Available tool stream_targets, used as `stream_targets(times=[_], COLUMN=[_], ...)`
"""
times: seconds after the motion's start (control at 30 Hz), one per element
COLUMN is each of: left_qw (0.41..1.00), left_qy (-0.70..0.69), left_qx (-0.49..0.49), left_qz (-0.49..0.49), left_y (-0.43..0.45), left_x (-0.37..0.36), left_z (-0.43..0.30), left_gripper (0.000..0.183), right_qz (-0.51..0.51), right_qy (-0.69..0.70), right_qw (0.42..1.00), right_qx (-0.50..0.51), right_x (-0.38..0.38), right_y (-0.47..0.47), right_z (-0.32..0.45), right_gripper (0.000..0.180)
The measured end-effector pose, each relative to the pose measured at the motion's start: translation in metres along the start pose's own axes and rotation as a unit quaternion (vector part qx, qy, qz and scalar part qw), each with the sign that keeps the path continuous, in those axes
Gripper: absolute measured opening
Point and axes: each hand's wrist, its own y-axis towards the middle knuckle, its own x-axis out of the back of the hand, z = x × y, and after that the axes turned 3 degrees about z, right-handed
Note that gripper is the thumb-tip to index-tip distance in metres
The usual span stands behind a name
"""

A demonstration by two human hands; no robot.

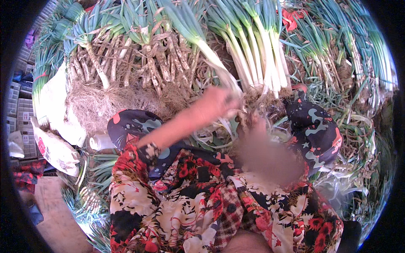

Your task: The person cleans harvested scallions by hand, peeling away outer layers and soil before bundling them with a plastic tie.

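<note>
My left hand is closed around the lower end of a large green onion, whose leaves point up and away. Motion blurs the hand and the onion's base. Close to that base is my right hand, strongly blurred; brownish strands lie about its fingers, and I cannot tell whether it grips them. Just beyond my hands lies a bundle of green onions with clean white stalks, their roots towards me. Left of it are soil-stained, unpeeled green onions with long tangled roots.
Stripped leaves and peelings litter the ground at right, below more green onions. A red cloth strip lies among them. At left are a white bottle, a printed white sack and stacked plastic crates.
</note>
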Motion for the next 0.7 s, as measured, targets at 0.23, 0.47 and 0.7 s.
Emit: stream_targets(times=[0.23,0.47,0.7], left_qw=[0.96,0.896,0.753], left_qy=[-0.021,-0.404,-0.615], left_qx=[-0.079,0.093,-0.088], left_qz=[0.269,-0.162,-0.215], left_y=[-0.047,0.032,0.043], left_x=[-0.036,0.109,0.133], left_z=[-0.039,0.032,0.072], left_gripper=[0.029,0.06,0.037], right_qz=[-0.07,0.024,0.083], right_qy=[-0.048,-0.089,-0.143], right_qw=[0.996,0.996,0.982], right_qx=[0.002,0.011,-0.089], right_x=[0.015,0.013,-0.025], right_y=[0.023,0.007,0.049], right_z=[-0.002,0.027,0.043], right_gripper=[0.05,0.037,0.047])
